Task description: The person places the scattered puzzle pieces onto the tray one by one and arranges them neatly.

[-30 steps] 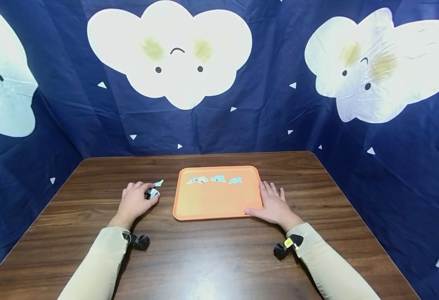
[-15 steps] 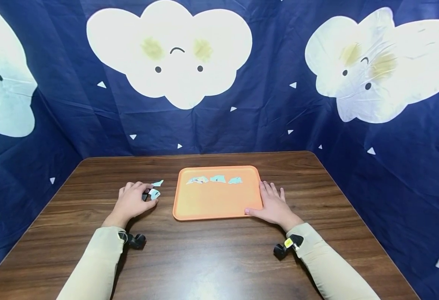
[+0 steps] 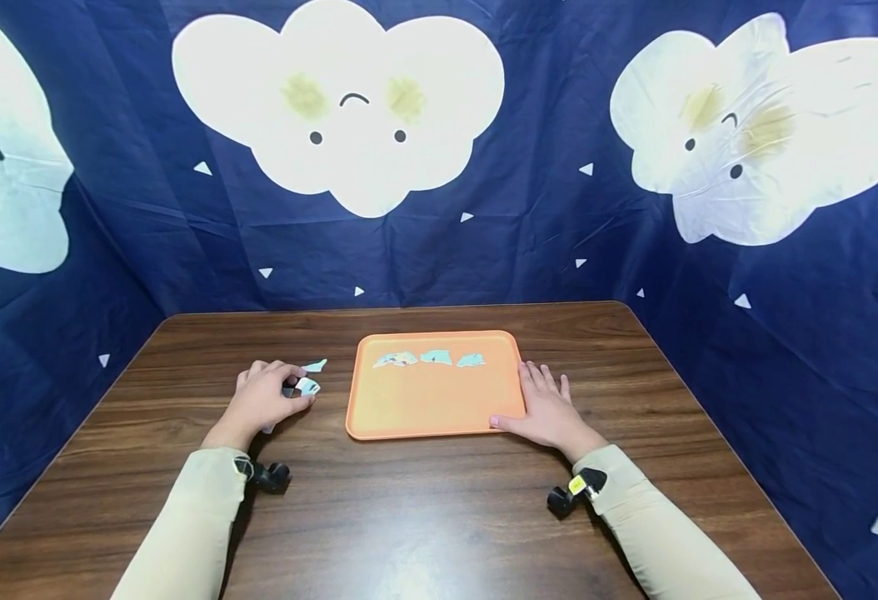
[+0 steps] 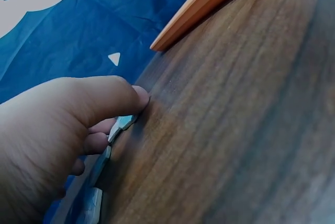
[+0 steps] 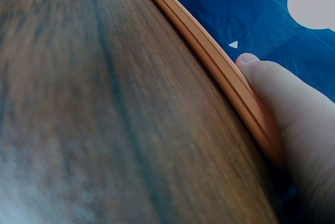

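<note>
Pinching piece (image 3: 308, 387), left hand (image 3: 262, 398), yellow label (image 3: 577, 485) illegible

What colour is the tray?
Plain light orange all over; the tray shows best in the head view.

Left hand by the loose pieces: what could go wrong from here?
1. The loose pieces by the left hand lie close together, so it might drag a neighbour along.
2. The right hand touches the orange tray; a nudge might shift the tray's pieces.
</note>
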Action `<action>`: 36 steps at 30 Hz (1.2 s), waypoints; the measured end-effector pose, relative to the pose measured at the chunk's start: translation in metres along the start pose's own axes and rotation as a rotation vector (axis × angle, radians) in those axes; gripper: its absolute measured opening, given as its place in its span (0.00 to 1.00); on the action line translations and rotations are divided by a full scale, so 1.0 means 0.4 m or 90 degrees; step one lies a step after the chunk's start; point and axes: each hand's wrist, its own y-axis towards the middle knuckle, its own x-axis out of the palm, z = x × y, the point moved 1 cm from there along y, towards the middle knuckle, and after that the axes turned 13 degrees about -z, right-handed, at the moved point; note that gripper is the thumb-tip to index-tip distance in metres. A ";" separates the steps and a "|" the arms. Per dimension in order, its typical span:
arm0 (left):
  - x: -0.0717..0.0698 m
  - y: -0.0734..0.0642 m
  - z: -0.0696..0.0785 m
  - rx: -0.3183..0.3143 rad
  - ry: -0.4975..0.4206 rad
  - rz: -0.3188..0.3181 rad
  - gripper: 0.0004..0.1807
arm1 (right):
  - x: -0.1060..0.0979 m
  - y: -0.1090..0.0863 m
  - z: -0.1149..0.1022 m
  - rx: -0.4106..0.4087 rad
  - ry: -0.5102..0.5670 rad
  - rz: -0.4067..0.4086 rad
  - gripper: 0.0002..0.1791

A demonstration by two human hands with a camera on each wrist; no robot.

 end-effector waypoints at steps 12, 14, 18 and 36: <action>-0.025 -0.004 0.000 0.018 0.022 -0.057 0.31 | -0.001 -0.003 0.001 -0.004 0.002 0.001 0.71; -0.029 -0.005 0.004 0.021 0.020 -0.056 0.30 | -0.001 -0.002 0.000 -0.003 0.003 0.003 0.71; -0.030 -0.005 0.006 0.018 0.029 -0.052 0.29 | -0.002 -0.002 -0.001 0.001 -0.001 0.003 0.71; -0.022 0.017 0.027 0.039 0.032 0.021 0.29 | -0.001 -0.005 -0.004 -0.007 0.003 0.007 0.71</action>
